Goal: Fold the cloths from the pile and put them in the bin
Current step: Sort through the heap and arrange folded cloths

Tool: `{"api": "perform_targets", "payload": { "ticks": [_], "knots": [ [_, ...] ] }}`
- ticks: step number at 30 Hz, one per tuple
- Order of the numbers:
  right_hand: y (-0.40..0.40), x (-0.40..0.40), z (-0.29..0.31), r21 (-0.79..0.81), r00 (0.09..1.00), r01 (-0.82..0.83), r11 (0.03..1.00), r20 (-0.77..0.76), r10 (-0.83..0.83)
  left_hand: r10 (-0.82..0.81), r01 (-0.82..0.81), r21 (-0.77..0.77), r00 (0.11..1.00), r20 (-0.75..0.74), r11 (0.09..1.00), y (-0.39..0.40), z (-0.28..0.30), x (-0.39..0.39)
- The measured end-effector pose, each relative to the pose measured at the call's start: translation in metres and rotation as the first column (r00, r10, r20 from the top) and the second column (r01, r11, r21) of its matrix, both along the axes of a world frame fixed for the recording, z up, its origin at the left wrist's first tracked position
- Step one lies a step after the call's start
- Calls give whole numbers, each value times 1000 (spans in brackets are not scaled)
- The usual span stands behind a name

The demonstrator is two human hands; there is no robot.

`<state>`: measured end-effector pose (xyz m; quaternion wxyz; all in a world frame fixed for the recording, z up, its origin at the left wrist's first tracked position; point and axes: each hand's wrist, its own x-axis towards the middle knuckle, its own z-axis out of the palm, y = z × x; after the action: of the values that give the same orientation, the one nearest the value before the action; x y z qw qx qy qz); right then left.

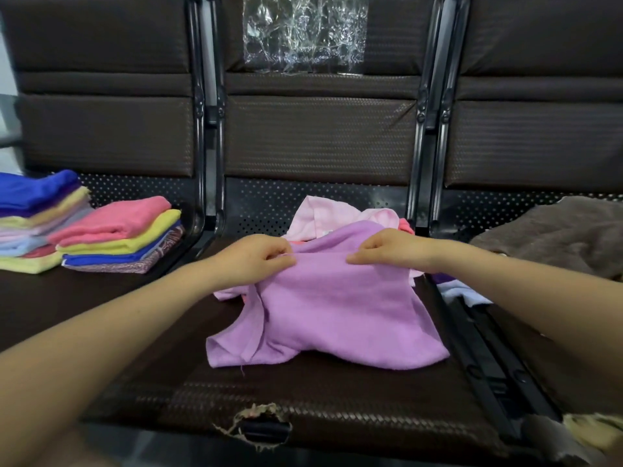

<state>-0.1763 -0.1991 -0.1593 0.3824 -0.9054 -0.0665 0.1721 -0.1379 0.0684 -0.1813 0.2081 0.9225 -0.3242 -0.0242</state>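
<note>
Terry-like folded cloths, two stacks, lie well to the left of the lilac cloth (330, 308) on the bench (303, 409). Far stack (37, 210): blue on top, then purple, pale yellow, pink, light blue, yellow at the base. Near stack (124, 235), just right of it: coral pink, yellow, blue, a patterned maroon piece lowest.

Bench: dark brown padded seats with a woven, embossed texture, black metal frame and perforated metal strip behind; the front edge below the lilac cloth is torn, pale padding showing.

Left hand (259, 257): fingers curled, pinching the upper left edge of the lilac cloth. Lilac cloth: soft fleecy weave, rumpled, roughly square, lifted at its top edge and draped down onto the middle seat, stitched hem visible at its left side. Right hand (391, 249): fingers curled, pinching the upper right edge of the same cloth, a short span from the left hand.

Behind the lilac cloth: unfolded pile (340, 217), pale pink on top, a coral edge beside it. Above, on the seat back: crinkled clear plastic sheet (305, 32).

Right of the lilac cloth: white and purple scraps near the frame rail; beyond, a brown shaggy cloth (559, 237), loosely heaped on the right seat.
</note>
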Motion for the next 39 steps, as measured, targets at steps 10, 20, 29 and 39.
{"api": "perform_targets", "payload": {
  "ticks": [10, 20, 29, 39],
  "knots": [
    [-25, 36, -20, -103, 957, 289, 952, 46, -286, 273, -265, 69, 946, -175, 962, 64, -23, 34],
    [17, 43, -39, 223, 844, 529, 819, -34, -536, 497, -585, -52, 730, -470, 810, 54, -47, 40],
    [3, 27, -56, 252, 831, 554, 793, -213, -513, 410, -692, -338, 677, -612, 638, 28, -40, 24],
    [-37, -52, -46, -311, 956, 151, 938, -194, -218, 318, -331, 89, 745, -587, 940, 72, -47, -33]
  ]
}}
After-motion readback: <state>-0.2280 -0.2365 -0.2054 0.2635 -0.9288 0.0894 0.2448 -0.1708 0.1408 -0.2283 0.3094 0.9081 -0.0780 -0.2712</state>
